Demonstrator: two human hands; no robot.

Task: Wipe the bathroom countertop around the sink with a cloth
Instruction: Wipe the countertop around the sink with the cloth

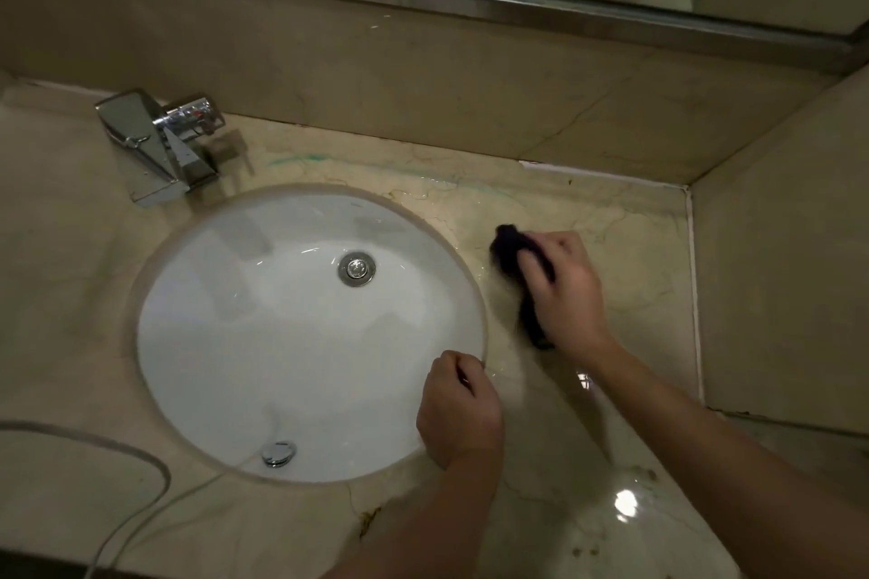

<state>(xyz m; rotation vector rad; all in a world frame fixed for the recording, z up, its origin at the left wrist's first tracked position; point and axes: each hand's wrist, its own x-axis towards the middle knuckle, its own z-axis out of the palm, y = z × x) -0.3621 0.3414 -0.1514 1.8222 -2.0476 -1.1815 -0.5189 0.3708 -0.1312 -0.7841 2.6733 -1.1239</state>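
One round white undermount sink (244, 334) anchors the beige marble countertop (588, 212): just right of it your right hand (566, 284) grips the single dark crumpled cloth (515, 256) against the stone, your left hand (458, 409) rests loosely curled and holding nothing on its near-right rim, one chrome faucet (157, 143) behind-left, no legible writing.
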